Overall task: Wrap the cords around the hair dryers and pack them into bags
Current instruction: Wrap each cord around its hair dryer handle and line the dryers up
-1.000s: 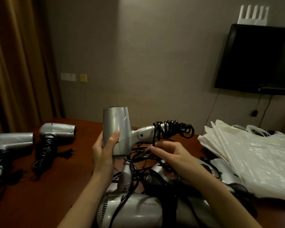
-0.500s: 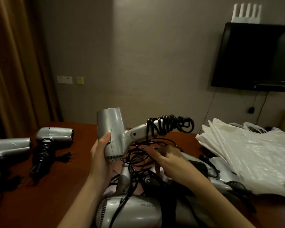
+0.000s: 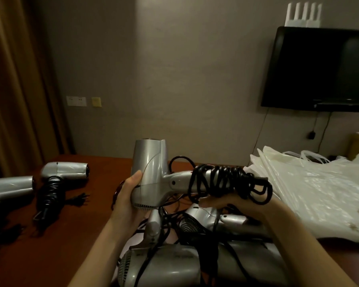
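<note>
Our left hand (image 3: 127, 198) grips the hair dryer (image 3: 151, 172) by its barrel; our right hand (image 3: 234, 201) curls under the cord (image 3: 228, 181) wound round its handle.

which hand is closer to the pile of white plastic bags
Right. The right hand holds the cord just left of the plastic bags; the left hand grips the dryer's barrel, farther left.

no readable text, labels or signs

Two bare forearms, left hand (image 3: 129, 195), right hand (image 3: 232, 204); no sleeves, nothing worn.
</note>
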Action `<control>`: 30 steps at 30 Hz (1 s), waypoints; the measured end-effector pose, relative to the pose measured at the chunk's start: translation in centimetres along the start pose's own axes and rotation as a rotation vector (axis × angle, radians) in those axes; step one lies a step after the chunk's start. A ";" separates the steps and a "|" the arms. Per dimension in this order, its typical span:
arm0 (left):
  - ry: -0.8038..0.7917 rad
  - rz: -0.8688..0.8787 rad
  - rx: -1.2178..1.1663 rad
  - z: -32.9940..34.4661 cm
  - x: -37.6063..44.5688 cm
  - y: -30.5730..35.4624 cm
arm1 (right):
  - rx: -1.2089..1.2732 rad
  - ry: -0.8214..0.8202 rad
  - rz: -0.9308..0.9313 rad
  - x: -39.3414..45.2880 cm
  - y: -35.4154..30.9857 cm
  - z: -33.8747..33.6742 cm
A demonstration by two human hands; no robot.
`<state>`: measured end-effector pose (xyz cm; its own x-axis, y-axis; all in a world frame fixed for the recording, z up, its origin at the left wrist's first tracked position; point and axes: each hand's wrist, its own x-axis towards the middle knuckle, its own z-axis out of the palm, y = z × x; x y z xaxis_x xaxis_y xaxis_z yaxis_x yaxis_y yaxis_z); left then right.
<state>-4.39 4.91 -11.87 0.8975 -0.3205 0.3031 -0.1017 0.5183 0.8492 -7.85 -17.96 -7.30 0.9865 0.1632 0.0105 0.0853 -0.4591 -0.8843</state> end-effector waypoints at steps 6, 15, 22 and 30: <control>-0.037 0.026 0.074 -0.3 0.1 0.2 | 0.229 0.017 -0.075 0.2 -1.5 -1.3; -0.026 0.008 0.268 -0.4 0.1 0.0 | -0.026 0.079 -0.241 -0.8 -1.9 -0.9; 0.026 0.139 0.275 -0.2 0.4 -0.5 | -0.023 0.082 -0.364 -1.7 -2.8 -1.5; 0.050 0.213 0.342 -0.6 0.4 0.1 | -0.319 0.333 -0.535 -2.1 -4.0 -0.2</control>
<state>-3.79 5.32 -11.96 0.8597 -0.1912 0.4737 -0.4171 0.2724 0.8671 -10.21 -16.67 -3.67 0.7836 0.1854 0.5930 0.5570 -0.6326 -0.5382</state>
